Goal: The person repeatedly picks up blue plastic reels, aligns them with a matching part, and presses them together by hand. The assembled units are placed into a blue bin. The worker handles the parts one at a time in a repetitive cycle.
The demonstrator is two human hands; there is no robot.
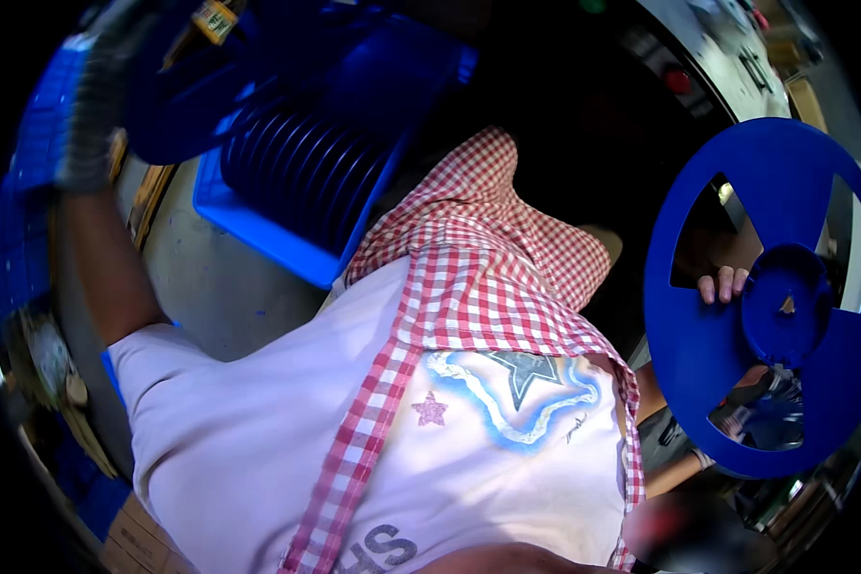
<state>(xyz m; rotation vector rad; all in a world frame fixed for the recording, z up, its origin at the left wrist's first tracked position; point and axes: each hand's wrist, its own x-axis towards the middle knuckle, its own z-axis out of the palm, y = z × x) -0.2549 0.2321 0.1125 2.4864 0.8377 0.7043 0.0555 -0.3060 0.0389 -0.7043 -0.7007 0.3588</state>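
Note:
At the right, a large blue plastic reel (708,344) stands nearly upright, with wedge-shaped openings and a raised round hub. Bare fingertips, which I take as my right hand (724,284), curl through an opening over its edge beside the hub. The rest of that hand is hidden behind the reel. My left hand (94,110), in a grey glove, is raised at the upper left against the rim of a second, dark blue reel (187,124). Motion smears its fingers, so its grip does not show.
Below the second reel, a blue crate (258,239) holds a row of several dark discs. Blue containers (29,191) line the far left. A cluttered pale worktop (727,48) runs along the upper right. Cardboard (139,540) lies at lower left. Behind the right reel, another gloved forearm (677,473) is partly visible; whose, I cannot tell.

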